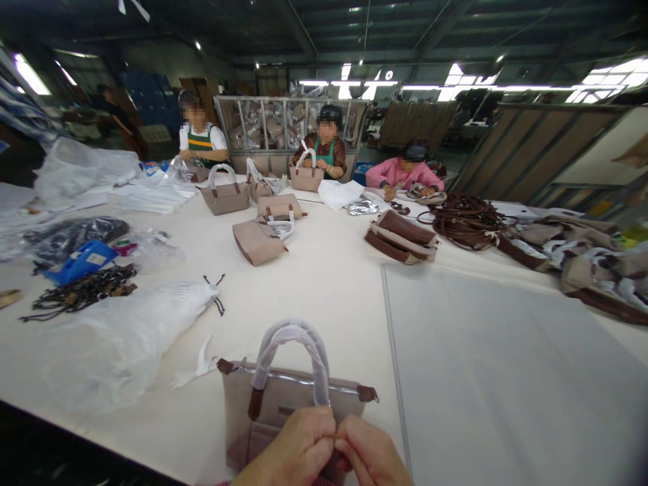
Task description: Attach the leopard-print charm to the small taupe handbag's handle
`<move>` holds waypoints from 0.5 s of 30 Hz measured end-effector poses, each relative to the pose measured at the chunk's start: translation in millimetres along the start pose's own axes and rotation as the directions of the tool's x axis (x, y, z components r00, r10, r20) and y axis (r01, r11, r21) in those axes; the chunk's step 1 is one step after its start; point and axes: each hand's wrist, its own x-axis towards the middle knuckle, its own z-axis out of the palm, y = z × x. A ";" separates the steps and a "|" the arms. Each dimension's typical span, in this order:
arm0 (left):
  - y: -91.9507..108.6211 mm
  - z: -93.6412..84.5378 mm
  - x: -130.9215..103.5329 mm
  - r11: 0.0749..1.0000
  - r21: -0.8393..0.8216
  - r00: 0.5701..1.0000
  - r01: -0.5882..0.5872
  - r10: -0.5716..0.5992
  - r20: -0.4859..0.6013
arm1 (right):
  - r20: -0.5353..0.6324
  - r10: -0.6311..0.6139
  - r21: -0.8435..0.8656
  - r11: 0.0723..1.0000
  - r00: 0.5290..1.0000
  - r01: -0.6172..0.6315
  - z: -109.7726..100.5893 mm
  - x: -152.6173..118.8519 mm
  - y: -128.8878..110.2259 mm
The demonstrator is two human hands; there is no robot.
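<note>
A beige handbag (293,398) with brown leather trim stands on the table right in front of me. Its silver zip runs along the top, and its two handles (296,331) arch up in thin white wrapping. At the lower end of the right side of the handle, my left hand (306,439) is closed, thumb and fingers pinched. My right hand (372,449) is closed too, its fingertips meeting the left ones at the same spot. Both hands cover the handle's base, and whatever small part sits between the fingertips is hidden.
Left lie a clear plastic bag (126,344), dark cords (91,290) and a blue holder (84,262). Beige handbags (260,239) stand farther off. A grey sheet (506,371) covers the right side; brown straps (466,219) lie behind it. Several co-workers (329,152) sit across the table.
</note>
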 end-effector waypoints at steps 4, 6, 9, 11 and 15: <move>-5.0 3.8 1.8 0.999 0.042 1.000 0.010 -0.009 -0.017 | 0.007 0.005 -0.036 0.999 1.000 -0.005 2.3 1.3 -0.8; -7.0 5.1 3.9 0.997 0.066 0.997 0.032 -0.027 -0.071 | -0.045 0.006 -0.031 0.999 0.999 -0.008 2.6 5.5 0.2; -8.6 4.0 7.5 0.999 0.028 0.989 0.015 -0.011 -0.149 | -0.126 0.051 0.097 0.995 0.991 -0.039 -0.5 15.6 9.2; -11.4 0.6 8.9 0.998 -0.048 0.979 -0.048 0.038 -0.202 | -0.192 0.123 0.182 0.979 0.974 -0.088 -5.1 22.9 22.6; -35.8 -16.0 5.2 0.994 -0.088 0.903 -0.061 0.017 -0.429 | -0.324 0.157 0.174 0.979 0.933 -0.104 -13.7 31.9 60.9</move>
